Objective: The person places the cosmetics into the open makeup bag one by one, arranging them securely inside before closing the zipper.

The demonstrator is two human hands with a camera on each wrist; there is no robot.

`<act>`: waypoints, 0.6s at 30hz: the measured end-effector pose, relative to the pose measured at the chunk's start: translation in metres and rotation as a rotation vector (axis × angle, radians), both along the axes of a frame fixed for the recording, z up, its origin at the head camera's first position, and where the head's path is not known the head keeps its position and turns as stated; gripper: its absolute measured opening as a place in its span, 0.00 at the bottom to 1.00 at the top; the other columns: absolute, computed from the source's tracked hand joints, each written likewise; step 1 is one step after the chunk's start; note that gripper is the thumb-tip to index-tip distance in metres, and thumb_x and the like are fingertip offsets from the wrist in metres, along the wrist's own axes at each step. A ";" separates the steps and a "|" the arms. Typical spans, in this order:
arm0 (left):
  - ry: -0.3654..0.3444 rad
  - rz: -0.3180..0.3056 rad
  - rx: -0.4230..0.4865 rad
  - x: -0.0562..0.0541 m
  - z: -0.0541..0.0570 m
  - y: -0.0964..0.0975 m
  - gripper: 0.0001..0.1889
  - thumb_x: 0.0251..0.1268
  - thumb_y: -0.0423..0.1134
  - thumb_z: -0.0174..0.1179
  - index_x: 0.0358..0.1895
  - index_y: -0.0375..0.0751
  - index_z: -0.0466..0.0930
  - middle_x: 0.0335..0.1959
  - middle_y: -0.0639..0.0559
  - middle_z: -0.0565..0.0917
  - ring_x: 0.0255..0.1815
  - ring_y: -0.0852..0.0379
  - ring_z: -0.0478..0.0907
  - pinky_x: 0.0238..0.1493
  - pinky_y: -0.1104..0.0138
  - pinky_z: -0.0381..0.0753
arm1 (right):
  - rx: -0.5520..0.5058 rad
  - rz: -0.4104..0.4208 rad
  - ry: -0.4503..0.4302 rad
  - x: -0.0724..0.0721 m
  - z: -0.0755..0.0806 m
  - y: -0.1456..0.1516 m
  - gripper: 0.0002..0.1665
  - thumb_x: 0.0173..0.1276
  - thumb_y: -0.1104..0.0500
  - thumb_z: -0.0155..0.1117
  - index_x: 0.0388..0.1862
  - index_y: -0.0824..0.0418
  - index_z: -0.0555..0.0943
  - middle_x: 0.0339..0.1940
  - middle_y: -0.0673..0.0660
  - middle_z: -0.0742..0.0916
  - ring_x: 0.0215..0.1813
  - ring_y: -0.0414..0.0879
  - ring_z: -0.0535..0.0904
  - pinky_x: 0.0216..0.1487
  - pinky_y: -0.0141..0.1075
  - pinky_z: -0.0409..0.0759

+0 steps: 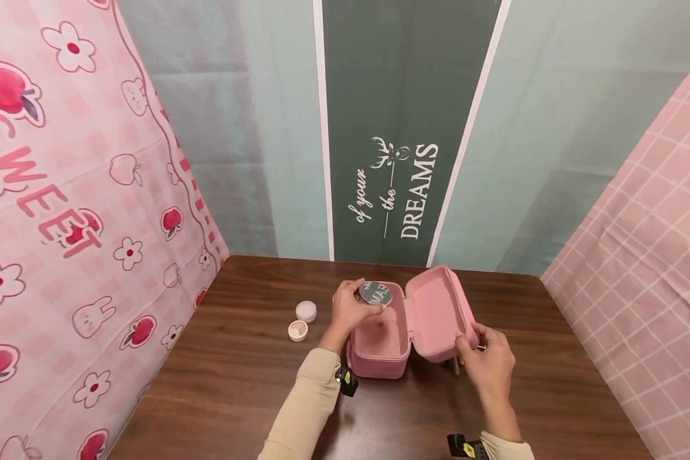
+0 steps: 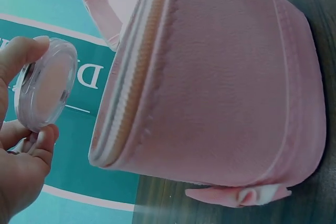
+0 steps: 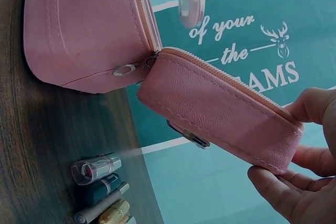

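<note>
A pink zippered cosmetic case [image 1: 379,368] stands on the table with its lid [image 1: 435,313] swung out to the right. Over the far part of its opening, my left hand [image 1: 349,312] holds a round powder compact [image 2: 51,83] by the edge, between thumb and fingers. The compact's mirrored top [image 1: 376,293] faces up and reflects letters from the backdrop. My right hand [image 1: 492,365] grips the outer edge of the lid, thumb on the zipper side and fingers beneath, as the right wrist view shows. Inside the case, the pink bottom is visible.
Left of the case lie a round pale container [image 1: 306,311] and a small pan with divided colours [image 1: 298,330]. Beside the lid, a clear-capped lipstick [image 3: 96,169], a dark tube [image 3: 98,190] and several other cosmetics lie on the wooden table [image 1: 218,396]. Fabric hangs around three sides.
</note>
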State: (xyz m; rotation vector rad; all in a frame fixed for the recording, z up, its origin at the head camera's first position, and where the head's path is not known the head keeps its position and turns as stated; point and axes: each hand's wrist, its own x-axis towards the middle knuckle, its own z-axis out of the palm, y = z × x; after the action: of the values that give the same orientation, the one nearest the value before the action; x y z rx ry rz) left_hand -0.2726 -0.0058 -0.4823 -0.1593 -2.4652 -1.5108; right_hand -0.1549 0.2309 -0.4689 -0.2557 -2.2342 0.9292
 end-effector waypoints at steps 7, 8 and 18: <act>-0.095 -0.019 -0.047 -0.011 0.002 0.004 0.37 0.29 0.46 0.78 0.52 0.36 0.79 0.45 0.44 0.78 0.47 0.47 0.71 0.50 0.59 0.70 | -0.007 0.007 0.020 0.000 0.001 -0.001 0.18 0.51 0.63 0.69 0.39 0.74 0.81 0.35 0.68 0.81 0.37 0.58 0.76 0.36 0.48 0.69; -0.106 -0.024 -0.050 -0.012 0.002 0.005 0.37 0.29 0.46 0.78 0.52 0.36 0.79 0.45 0.45 0.78 0.47 0.47 0.70 0.49 0.60 0.70 | -0.009 0.007 0.021 -0.001 0.001 0.000 0.18 0.52 0.63 0.69 0.39 0.74 0.81 0.35 0.68 0.81 0.37 0.58 0.76 0.36 0.47 0.69; -0.187 -0.050 -0.101 -0.022 0.008 0.010 0.36 0.29 0.46 0.78 0.51 0.35 0.80 0.38 0.50 0.80 0.41 0.52 0.73 0.44 0.65 0.74 | -0.014 0.013 0.028 -0.001 0.001 0.000 0.17 0.52 0.64 0.67 0.38 0.74 0.81 0.35 0.68 0.81 0.37 0.58 0.76 0.36 0.46 0.67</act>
State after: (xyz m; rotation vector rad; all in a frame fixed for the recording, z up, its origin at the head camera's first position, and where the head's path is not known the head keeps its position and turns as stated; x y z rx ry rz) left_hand -0.2944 0.0042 -0.4739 -0.1024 -2.7049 -1.4828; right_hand -0.1563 0.2309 -0.4678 -0.2328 -2.2065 0.9503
